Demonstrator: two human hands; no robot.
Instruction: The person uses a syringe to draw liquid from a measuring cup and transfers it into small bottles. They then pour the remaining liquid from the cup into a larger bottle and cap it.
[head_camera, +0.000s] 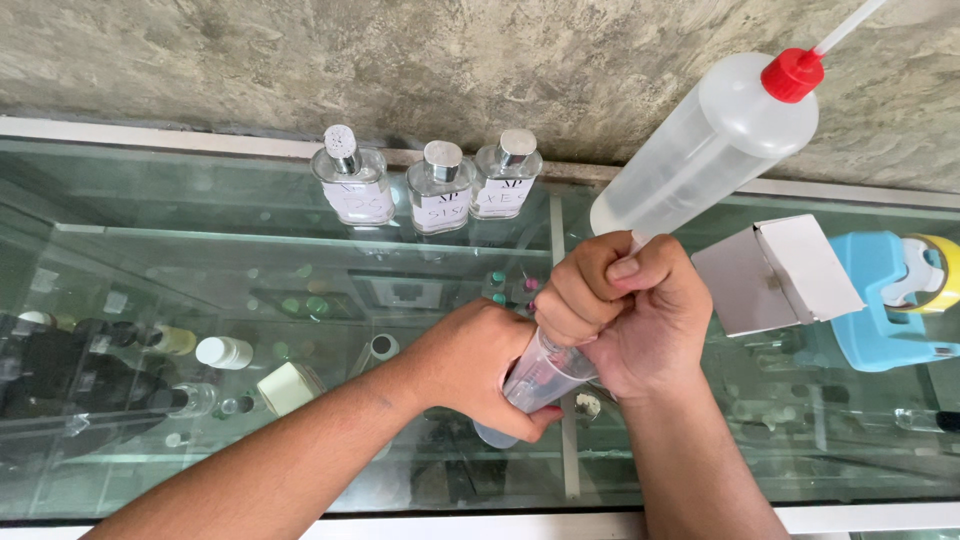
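The left hand grips the barrel of a clear syringe. The right hand is fisted around its plunger, directly above the left.

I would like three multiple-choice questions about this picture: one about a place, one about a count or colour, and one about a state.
1. Where do the small glass bottles with silver caps stand?
A. At the far edge of the glass counter, against the wall
B. On the blue tape dispenser
C. Inside the white box

2. What colour is the cap of the big plastic squeeze bottle?
A. Green
B. Red
C. Black

3. How are the two hands placed?
A. Both lie flat on the glass
B. Both are closed around something
C. Both are open in the air

Answers:
1 A: three bottles stand in a row below the concrete wall.
2 B: the red cap carries a thin white tube.
3 B: the left hand grips a clear graduated tube, and the right hand is a fist just above it.
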